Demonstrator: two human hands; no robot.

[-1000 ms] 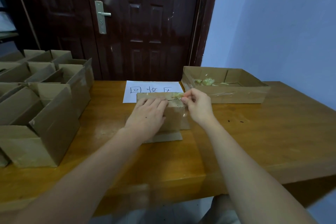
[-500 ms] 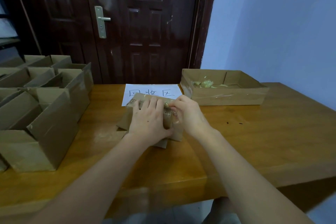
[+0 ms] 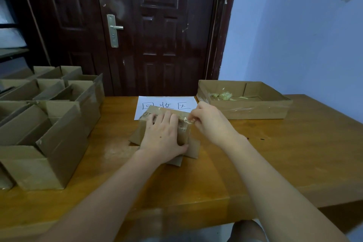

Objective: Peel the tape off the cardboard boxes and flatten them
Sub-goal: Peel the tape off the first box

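A small brown cardboard box (image 3: 141, 130) lies on the wooden table (image 3: 275, 155) in front of me, its flaps spread beneath it. My left hand (image 3: 164, 135) lies flat over the top of the box, thumb hooked on its near side, holding it down. My right hand (image 3: 210, 122) pinches a strip of clear tape (image 3: 185, 121) at the box's right top edge, partly lifted off the cardboard.
Several open cardboard boxes (image 3: 45, 129) stand packed at the table's left. A shallow cardboard tray (image 3: 255, 111) with crumpled tape bits sits at the back right. A white paper sign (image 3: 167, 102) lies behind the box. A dark door stands beyond the table.
The box was turned and shifted left under my left hand. My right hand moved in to the box, then pulled the tape end up and to the right.
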